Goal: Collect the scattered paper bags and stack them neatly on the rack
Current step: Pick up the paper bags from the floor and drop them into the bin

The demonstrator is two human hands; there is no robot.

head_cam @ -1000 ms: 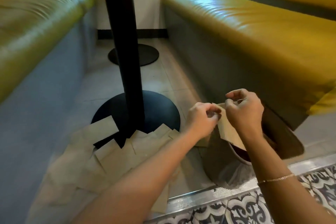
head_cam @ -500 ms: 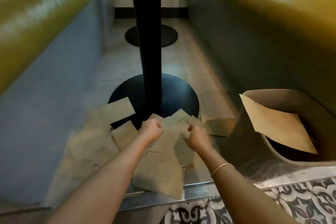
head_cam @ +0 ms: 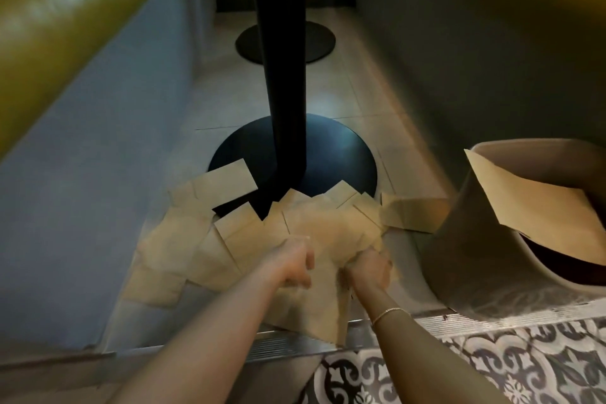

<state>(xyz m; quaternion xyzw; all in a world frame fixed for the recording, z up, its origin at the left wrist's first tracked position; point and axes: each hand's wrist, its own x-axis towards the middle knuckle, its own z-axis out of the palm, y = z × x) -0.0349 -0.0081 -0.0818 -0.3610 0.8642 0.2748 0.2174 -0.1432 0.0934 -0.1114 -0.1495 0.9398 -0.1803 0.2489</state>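
Note:
Several brown paper bags (head_cam: 183, 249) lie scattered on the floor around the black round table base (head_cam: 331, 157). My left hand (head_cam: 292, 261) and my right hand (head_cam: 370, 267) are down on the near middle of the pile. Each has curled fingers on an edge of one large, motion-blurred bag (head_cam: 324, 292) that hangs between them. One more paper bag (head_cam: 537, 203) leans inside a beige bin (head_cam: 465, 239) at the right. No rack is in view.
A black table post (head_cam: 282, 59) rises from the base straight ahead, with a second round base (head_cam: 314, 43) farther back. Yellow-cushioned benches (head_cam: 65, 10) wall in both sides. A metal threshold strip (head_cam: 492, 315) and patterned tiles (head_cam: 492, 367) lie nearest to me.
My hands left the bin, where a bag now leans, and dropped to the floor pile. They have taken hold of a bag there. The view tilted down and left.

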